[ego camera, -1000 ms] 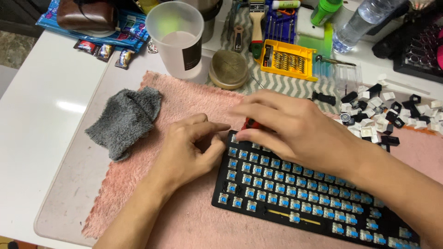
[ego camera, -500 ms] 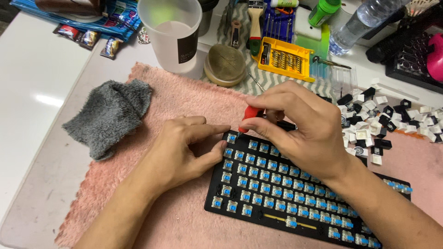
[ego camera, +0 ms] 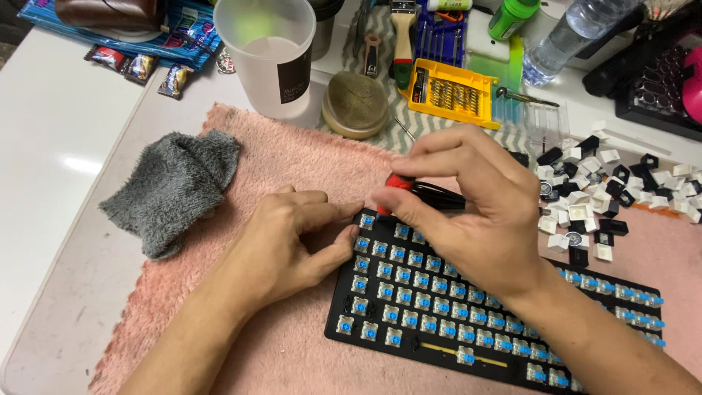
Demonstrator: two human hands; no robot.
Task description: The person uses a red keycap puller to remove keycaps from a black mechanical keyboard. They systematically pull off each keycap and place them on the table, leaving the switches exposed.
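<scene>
Both hands crowd the keyboard top-left edge, towel beyond.

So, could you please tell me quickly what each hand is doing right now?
Left hand: fingers curled, resting on the keyboard's top-left corner.
Right hand: closed on a red-and-black tool.

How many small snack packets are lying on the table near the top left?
3. The small shiny snack packets lie in a row beside the blue plastic bag: one, the next, the third. More may be hidden under the bag.
</scene>
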